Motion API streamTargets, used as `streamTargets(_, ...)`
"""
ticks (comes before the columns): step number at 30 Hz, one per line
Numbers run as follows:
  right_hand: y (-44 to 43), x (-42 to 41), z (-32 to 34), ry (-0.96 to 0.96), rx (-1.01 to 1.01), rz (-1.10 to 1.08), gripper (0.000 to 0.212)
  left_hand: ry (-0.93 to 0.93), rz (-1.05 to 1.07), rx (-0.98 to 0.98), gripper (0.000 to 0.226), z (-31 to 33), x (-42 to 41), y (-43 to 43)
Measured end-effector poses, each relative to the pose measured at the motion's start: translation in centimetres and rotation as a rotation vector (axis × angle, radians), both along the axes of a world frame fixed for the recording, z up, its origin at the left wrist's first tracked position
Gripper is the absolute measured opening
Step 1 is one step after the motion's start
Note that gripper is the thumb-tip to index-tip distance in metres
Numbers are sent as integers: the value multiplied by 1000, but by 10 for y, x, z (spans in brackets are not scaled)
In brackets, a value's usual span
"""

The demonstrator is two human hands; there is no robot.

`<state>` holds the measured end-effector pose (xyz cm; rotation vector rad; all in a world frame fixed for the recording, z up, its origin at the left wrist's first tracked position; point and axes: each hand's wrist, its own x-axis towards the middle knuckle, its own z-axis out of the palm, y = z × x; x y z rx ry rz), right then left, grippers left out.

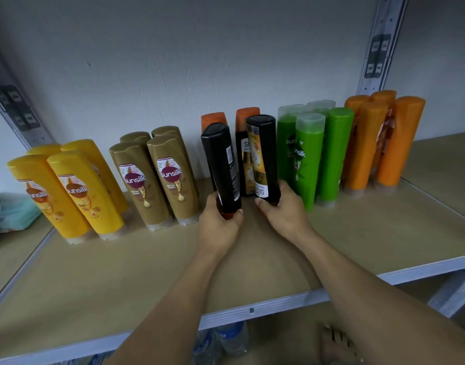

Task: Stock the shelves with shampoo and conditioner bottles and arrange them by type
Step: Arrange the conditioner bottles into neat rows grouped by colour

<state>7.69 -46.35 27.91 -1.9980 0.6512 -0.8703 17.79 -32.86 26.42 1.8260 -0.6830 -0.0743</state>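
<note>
Gripped low — left hand [218,223] and right hand [281,209] each hold a black bottle [222,164].

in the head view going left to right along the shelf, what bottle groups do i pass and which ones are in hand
yellow bottles → gold-brown bottles → left black bottle, gripped by the left hand → right black bottle, gripped by the right hand → green bottles → orange bottles
</note>
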Motion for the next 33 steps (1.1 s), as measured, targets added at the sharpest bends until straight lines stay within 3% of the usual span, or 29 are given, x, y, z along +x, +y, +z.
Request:
streamTargets(5, 2, -47, 11, 16, 34, 2, 37, 53, -34, -5, 66, 7, -5, 6)
streamTargets(11, 5, -108, 41, 43, -43, 0, 38, 30, -137, 50, 64, 15, -17, 22)
streamTargets(18, 7, -144, 91, -195, -143, -113, 50, 82, -190, 28, 56, 35, -46, 71)
streamTargets(21, 15, -134, 99, -224, -152, -101, 57, 47, -151, 51, 66, 41, -59, 98)
streamTargets(28, 30, -104, 109, -283, -133, -65, 65, -65, -75, 126, 40, 61, -78, 147)
streamTargets(33, 41, -83, 103, -228, -176, -72, 68, -203, 169, 209, 31, 126, -74, 172)
